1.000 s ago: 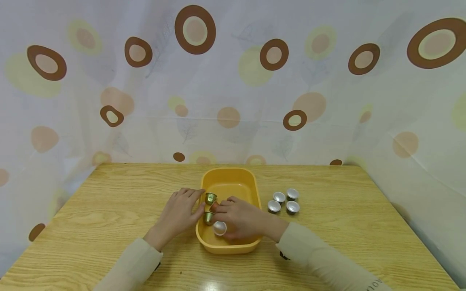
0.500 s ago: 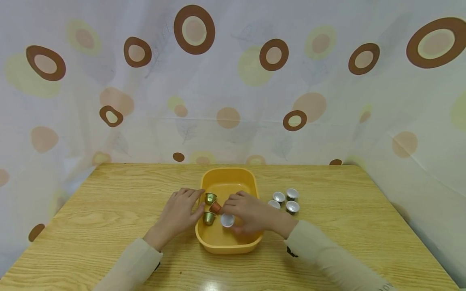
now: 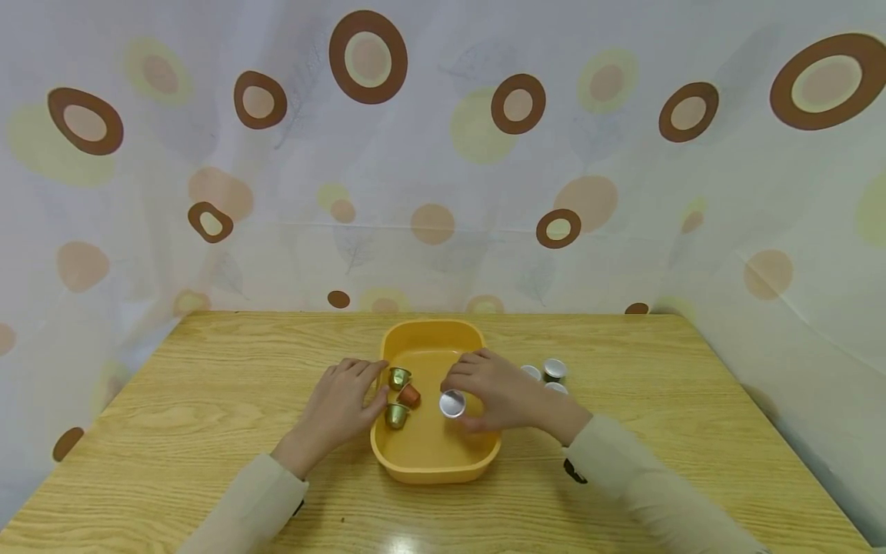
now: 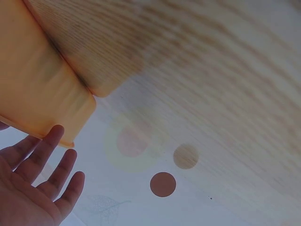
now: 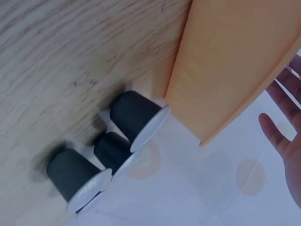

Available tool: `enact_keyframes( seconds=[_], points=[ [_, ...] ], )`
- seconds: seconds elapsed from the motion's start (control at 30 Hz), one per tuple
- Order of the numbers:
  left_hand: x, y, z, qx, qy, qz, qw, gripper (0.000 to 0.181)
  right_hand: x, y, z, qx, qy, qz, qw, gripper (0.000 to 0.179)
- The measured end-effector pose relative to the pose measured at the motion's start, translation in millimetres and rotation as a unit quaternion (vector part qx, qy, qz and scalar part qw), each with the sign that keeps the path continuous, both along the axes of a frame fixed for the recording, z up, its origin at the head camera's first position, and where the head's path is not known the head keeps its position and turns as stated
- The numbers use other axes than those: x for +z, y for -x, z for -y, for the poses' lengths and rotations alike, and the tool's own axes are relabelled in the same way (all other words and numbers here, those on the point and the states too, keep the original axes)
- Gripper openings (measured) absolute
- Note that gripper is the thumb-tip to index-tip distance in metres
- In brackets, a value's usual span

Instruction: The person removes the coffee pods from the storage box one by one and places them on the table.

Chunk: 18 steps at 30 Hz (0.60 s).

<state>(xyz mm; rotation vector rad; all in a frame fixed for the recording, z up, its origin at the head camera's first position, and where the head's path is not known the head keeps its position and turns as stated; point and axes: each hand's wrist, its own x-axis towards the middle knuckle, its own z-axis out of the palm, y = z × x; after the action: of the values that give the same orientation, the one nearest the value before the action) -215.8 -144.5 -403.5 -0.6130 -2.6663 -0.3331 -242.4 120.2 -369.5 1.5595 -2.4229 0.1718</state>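
Taking the tray's middle as the dial's centre, with twelve away from the person, a pale sleeve [image 3: 256,496] comes in from about seven-thirty and another [image 3: 644,477] from about four. The yellow tray [image 3: 436,475] stands on the wood-grained desk [image 3: 277,346], its short side at six. At nine, the left hand [image 3: 335,408] has its fingertips at the rim; its grip is wide and holds nothing, the fingers straight and spread. The lower green capsule [image 3: 397,416] lies inside, just below nine. Over the tray, just on the three o'clock side of centre, is the silver-lidded capsule [image 3: 453,404], lid facing up, pinched in the narrow grip of the right hand [image 3: 501,392]. The orange capsule [image 3: 409,395] lies near nine, close between the two greens; the upper green capsule [image 3: 399,378] sits at ten. Outside, between two and three, dark capsules [image 5: 134,115] with pale lids stand near one another, partly hidden by the right hand in the head view. Beyond twelve hangs a spotted curtain [image 3: 429,154].
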Motion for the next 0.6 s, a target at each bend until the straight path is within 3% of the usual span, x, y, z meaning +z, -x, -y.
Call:
enact_keyframes(
  seconds=[0.23, 0.6],
  points=[
    [-0.3, 0.1, 0.1, 0.001, -0.001, 0.003, 1.0000, 0.037, 5.9, 2.5, -13.1, -0.016, 0.021, 0.004, 0.9996, 0.036],
    [0.5, 0.0, 0.2, -0.002, -0.008, 0.007, 0.9999, 0.037, 14.8, 5.9, -31.6, -0.031, 0.055, -0.030, 0.9976, 0.033]
  ],
)
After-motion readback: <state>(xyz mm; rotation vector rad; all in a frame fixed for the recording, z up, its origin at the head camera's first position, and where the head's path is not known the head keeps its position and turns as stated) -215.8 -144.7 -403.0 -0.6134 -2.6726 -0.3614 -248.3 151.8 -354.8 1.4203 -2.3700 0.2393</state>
